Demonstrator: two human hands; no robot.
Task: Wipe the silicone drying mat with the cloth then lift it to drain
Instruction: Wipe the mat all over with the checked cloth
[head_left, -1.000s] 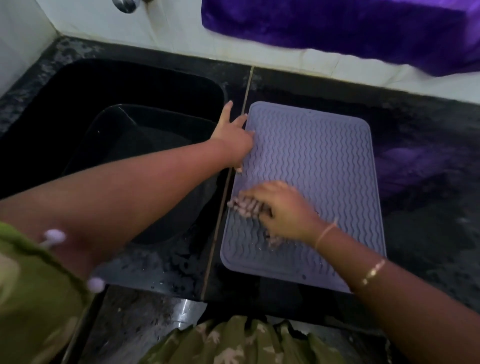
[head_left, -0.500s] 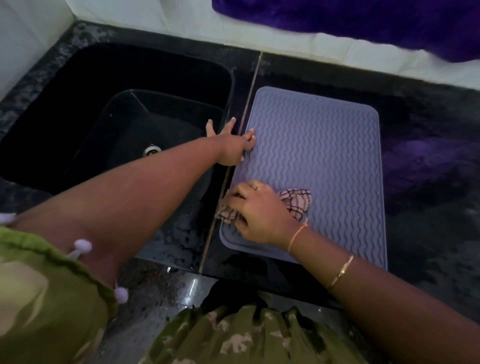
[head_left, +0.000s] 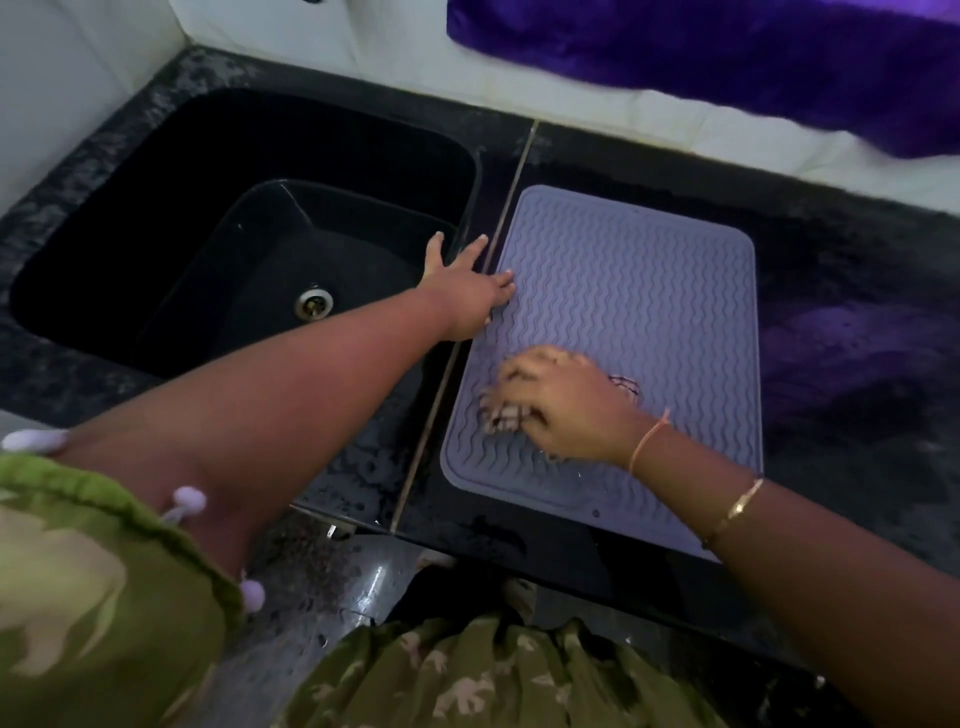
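**Wiping the mat, one hand pinning it**

One silicone drying mat (head_left: 639, 312) lies flat on the bench (head_left: 857, 415) beside the sink (head_left: 156, 171). My left hand (head_left: 467, 296), fingers spread, presses its edge; my right hand (head_left: 561, 410) clutches one cloth (head_left: 626, 385). The mat looks floppy and wet-slick, so I'd lift it by two corners.

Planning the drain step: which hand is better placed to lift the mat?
Probably the left hand: it lies open on the mat at the edge beside the sink. The right hand grips the cloth.
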